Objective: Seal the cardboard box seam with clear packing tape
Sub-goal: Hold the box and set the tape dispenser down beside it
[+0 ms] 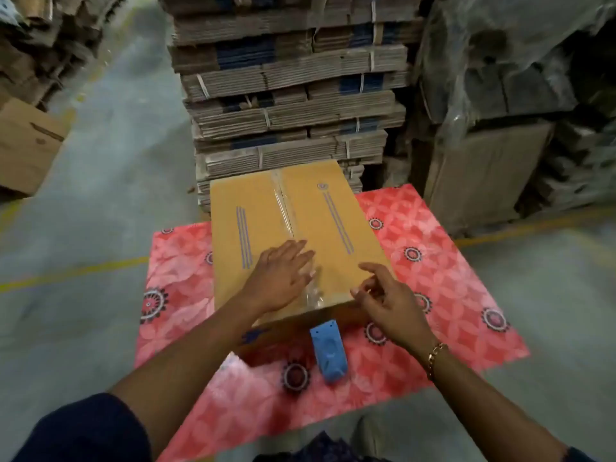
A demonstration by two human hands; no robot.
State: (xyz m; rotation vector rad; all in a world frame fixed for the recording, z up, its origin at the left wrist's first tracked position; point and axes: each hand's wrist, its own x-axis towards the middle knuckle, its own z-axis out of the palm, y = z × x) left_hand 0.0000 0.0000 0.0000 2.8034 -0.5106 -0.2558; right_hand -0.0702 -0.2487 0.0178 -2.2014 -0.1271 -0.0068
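A red patterned mat [450,278] lies on the grey concrete floor [110,181], which is crossed by yellow lines. The cardboard box [333,228] sits at the mat's far edge, flaps shut, with clear packing tape [283,208] along its centre seam. The left hand [283,278] lies flat and open on the box top near its front edge, fingers on the tape. The right hand [386,305] hovers loosely open at the front right corner, gripping nothing. A blue tape dispenser [328,353] rests on the mat just before the box. Bundled flat cartons [293,95] stack high behind, with plastic-wrapped boxes [516,78] to the right
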